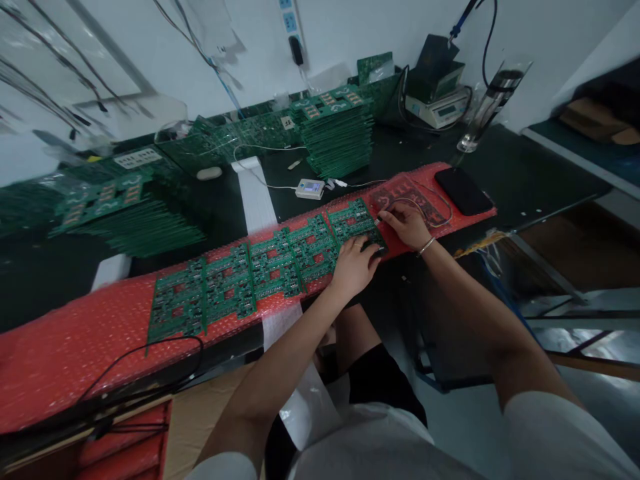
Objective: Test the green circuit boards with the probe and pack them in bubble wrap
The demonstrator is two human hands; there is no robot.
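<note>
Where the row of circuit boards [250,273] ends on the red bubble wrap [75,347] across the tabletop [525,173], the left hand [355,265] rests palm-down on the last circuit board [350,220]. I cannot tell its grip. The right hand [409,225] pinches a thin wired probe [380,218] against that board.

Your view is dim, with a cool bluish cast. The white wall [350,27] is the brightest area, while the black benchtop [525,173] swallows detail. Light is soft and throws only faint shadows; the red bubble wrap [75,347] shows a gentle sheen and the glass bottle [493,100] glints. The middle is sharpest, around your left hand [354,267] and right hand [407,223]. Towards the left edge the stacked circuit boards [115,213] and the hanging cables [50,80] smear into blur, and the wide lens bends the benchtop into a curve.
</note>
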